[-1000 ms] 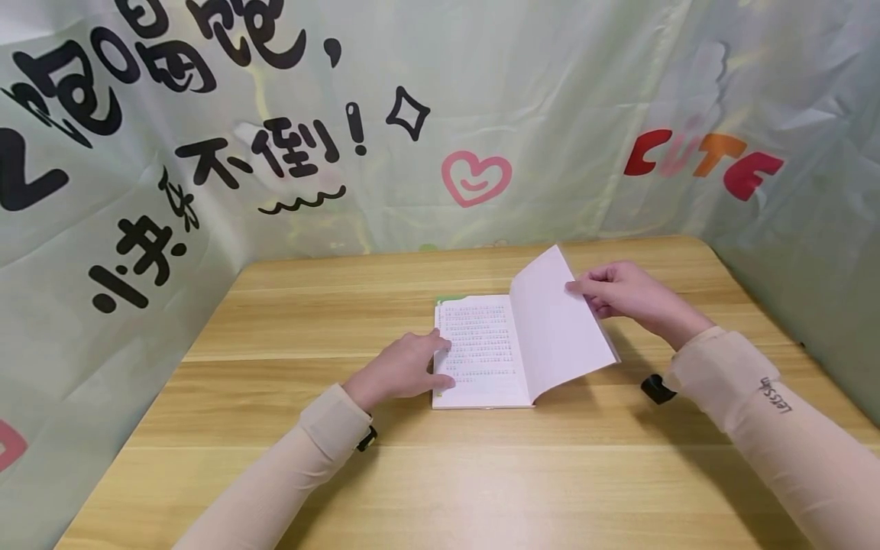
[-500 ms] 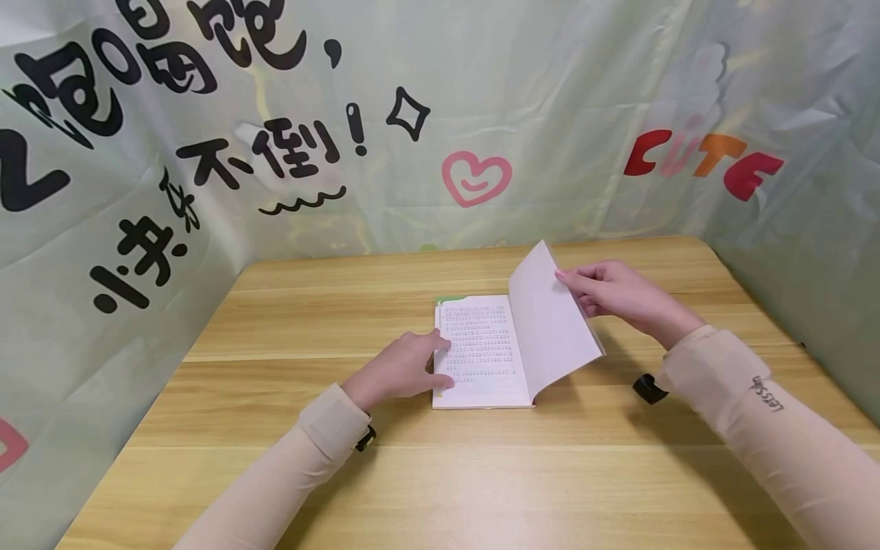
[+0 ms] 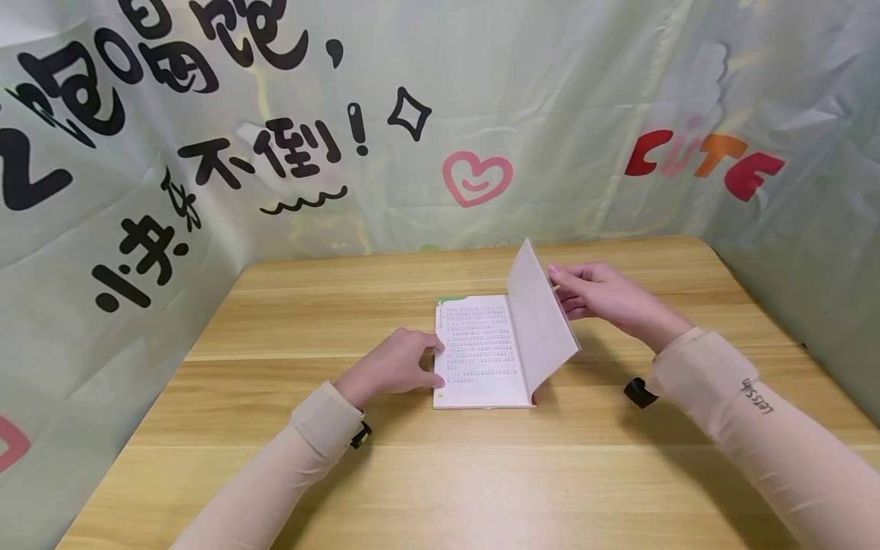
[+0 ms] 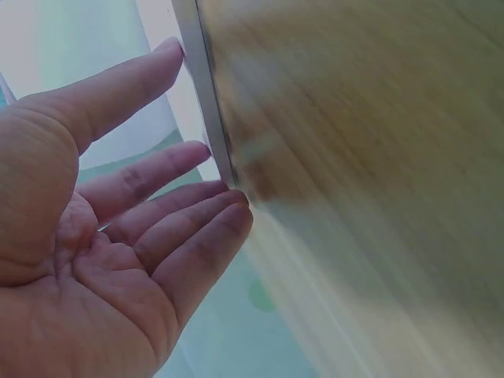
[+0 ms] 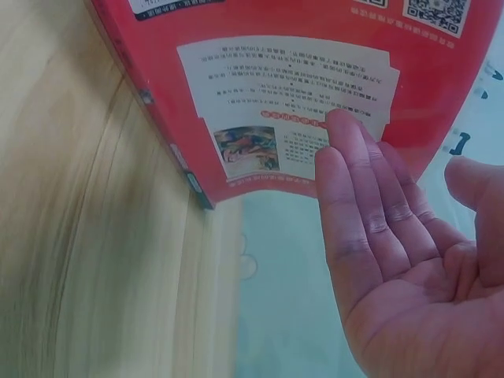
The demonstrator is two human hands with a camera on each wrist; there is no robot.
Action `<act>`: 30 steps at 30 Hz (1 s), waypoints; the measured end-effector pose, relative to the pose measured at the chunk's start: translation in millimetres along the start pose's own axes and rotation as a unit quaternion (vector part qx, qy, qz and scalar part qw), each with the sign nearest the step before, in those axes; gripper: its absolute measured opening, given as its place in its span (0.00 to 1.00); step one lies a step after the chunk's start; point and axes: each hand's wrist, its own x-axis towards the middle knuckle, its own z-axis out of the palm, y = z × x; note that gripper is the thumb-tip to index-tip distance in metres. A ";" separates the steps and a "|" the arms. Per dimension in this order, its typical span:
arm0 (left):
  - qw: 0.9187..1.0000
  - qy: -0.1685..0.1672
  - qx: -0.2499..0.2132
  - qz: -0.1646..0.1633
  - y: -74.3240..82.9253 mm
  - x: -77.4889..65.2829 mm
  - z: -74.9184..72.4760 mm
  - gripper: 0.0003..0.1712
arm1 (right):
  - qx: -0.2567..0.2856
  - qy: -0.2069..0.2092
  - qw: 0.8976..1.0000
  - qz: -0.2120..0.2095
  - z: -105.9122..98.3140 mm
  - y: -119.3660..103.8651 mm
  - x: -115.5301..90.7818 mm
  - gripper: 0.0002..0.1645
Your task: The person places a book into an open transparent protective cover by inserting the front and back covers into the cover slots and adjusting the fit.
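Note:
An open book [image 3: 477, 351] lies on the wooden table, its printed page facing up on the left. The right-hand cover stands raised steeply, with its white inner side [image 3: 539, 321] toward the head view. In the right wrist view its red outer side [image 5: 295, 94] shows text, a small picture and QR codes. My right hand [image 3: 594, 296] is behind this cover, its straight fingers against the red side and its thumb apart. My left hand [image 3: 393, 360] is at the book's left edge, with thumb and fingertips right at the page border [image 4: 206, 94].
The wooden table [image 3: 309, 313] extends around the book on all sides. A pale fabric backdrop [image 3: 564, 114] with printed lettering and a pink heart hangs behind and beside it. Black wrist-worn devices show under both sleeves [image 3: 708, 374].
The raised cover has swung leftward and stands steeper, my right hand moving left with it. My left hand has drawn back slightly left, its fingertips off the printed lines.

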 end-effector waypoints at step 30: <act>0.999 -0.008 -0.038 0.000 -13.8 -5.2 -3.7 0.22 | -0.017 -0.060 0.998 -0.025 51.2 -0.6 10.1 0.25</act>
